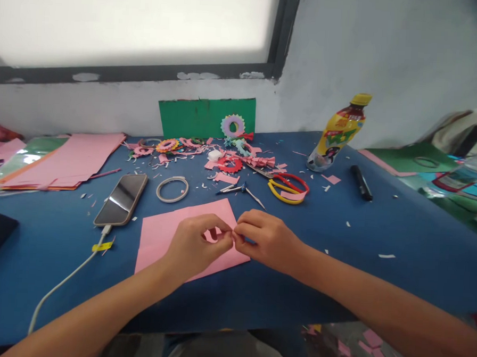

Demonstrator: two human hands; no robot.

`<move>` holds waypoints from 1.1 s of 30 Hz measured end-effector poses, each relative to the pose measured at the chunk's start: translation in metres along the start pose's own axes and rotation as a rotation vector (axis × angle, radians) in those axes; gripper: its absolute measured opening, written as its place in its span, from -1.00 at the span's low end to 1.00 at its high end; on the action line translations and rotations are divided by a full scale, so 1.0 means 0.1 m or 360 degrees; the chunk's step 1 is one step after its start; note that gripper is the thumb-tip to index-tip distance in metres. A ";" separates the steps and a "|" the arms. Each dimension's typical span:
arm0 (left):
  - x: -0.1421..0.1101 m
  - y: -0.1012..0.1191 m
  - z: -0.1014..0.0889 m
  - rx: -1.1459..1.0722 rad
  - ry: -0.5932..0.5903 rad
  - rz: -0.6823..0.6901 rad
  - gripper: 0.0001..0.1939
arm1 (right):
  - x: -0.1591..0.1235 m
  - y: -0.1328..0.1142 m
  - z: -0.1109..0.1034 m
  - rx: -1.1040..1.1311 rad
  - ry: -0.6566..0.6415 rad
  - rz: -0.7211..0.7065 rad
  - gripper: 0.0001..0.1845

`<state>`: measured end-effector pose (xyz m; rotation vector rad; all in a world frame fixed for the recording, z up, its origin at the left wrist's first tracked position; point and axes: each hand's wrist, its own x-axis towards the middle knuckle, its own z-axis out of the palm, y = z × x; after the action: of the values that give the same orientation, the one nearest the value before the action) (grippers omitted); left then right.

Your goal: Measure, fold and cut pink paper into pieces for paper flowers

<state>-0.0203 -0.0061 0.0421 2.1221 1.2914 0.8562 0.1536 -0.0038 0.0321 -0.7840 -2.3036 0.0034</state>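
Observation:
My left hand [197, 240] and my right hand [265, 236] meet fingertip to fingertip above a sheet of pink paper [159, 238]. Each one is closed in a pinch between thumb and index finger. Whatever sits between the fingertips is too small and too covered to make out. The pink sheet lies on the blue table with faint creases, partly hidden under my left hand. Just beyond the sheet are a drawing compass [241, 188], a roll of clear tape [172, 189] and scissors with red and yellow handles [288, 189].
Paper scraps and cut paper rings [230, 165] lie along the back, before a green board [197, 118]. A drink bottle [339, 133] and a black marker [361, 183] stand and lie to the right. Left are a charging phone [121, 200] and stacked pink sheets [69, 159].

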 end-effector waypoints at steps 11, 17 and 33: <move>0.15 -0.18 -0.19 0.0122 0.0227 -0.0051 -0.88 | -0.01 0.08 -0.01 0.0097 0.0180 0.0089 -0.86; 0.07 -0.11 -0.12 -0.0130 -0.0118 0.0298 -0.86 | 0.00 0.09 0.01 0.0213 0.0192 0.0144 -0.89; 0.00 -0.08 0.00 -0.0046 0.0196 0.0581 -0.87 | 0.02 0.13 0.02 0.0257 0.0180 0.0342 -0.90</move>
<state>-0.0254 -0.0026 0.0367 2.3520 0.9515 1.1619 0.1579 0.0080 0.0286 -0.9192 -2.0744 0.2327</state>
